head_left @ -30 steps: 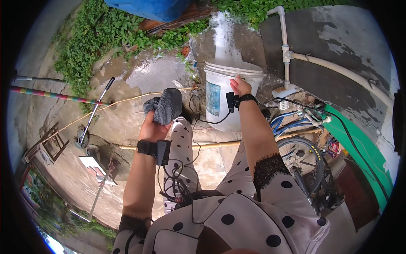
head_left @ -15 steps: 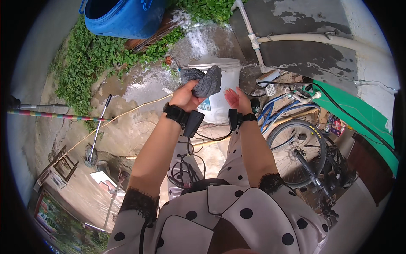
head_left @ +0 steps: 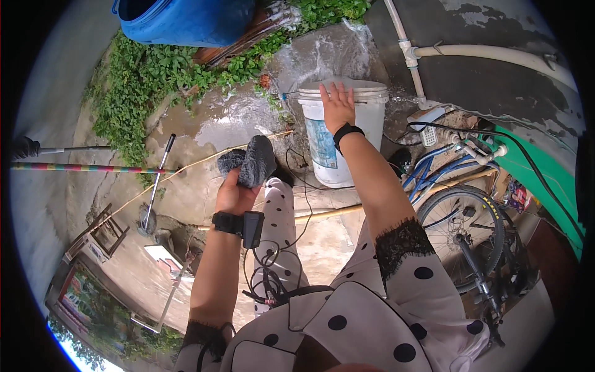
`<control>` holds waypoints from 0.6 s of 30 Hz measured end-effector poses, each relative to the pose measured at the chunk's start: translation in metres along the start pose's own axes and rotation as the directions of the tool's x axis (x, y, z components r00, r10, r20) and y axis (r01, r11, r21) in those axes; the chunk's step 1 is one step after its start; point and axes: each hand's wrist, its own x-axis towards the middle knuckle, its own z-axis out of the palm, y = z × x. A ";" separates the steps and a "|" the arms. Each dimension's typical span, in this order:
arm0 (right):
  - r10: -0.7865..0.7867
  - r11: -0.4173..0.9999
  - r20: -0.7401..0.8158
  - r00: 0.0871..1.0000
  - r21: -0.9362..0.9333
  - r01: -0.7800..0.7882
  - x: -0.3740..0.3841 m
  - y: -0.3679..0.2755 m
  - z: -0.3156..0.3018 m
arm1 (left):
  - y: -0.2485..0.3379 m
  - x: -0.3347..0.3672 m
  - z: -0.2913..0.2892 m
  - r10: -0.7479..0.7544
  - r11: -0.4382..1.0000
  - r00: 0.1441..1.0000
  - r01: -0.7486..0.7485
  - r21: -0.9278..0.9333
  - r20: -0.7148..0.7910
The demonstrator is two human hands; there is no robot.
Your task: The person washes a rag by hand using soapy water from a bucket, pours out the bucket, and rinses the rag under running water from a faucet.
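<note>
My left hand (head_left: 234,195) is closed around a dark grey, fluffy, folded piece of cloth (head_left: 257,162), held up left of the bucket. Its thick pile stands out above my fingers in two lobes. My right hand (head_left: 338,110) is stretched out over the near rim of a white plastic bucket (head_left: 365,127), its fingers spread and holding nothing. Whether the fingertips touch the rim or hover above it I cannot tell. The bucket stands upright on the wet ground and has a blue label on its side.
A large blue barrel (head_left: 186,25) stands beyond green plants (head_left: 155,74). A thin bamboo stick (head_left: 204,162) lies across the ground at left. On the right are white pipes (head_left: 483,54), blue hoses (head_left: 427,170) and a bicycle wheel (head_left: 462,229). Black cable (head_left: 269,263) hangs by my legs.
My left hand has drawn the grey cloth left and back, away from the bucket. My right hand has reached forward from the bucket's side to its rim.
</note>
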 end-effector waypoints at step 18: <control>-0.305 0.952 0.178 0.935 0.064 0.299 -0.101 0.058 -0.131 | 0.020 -0.037 0.024 -0.068 0.993 0.975 0.087 -0.080 0.213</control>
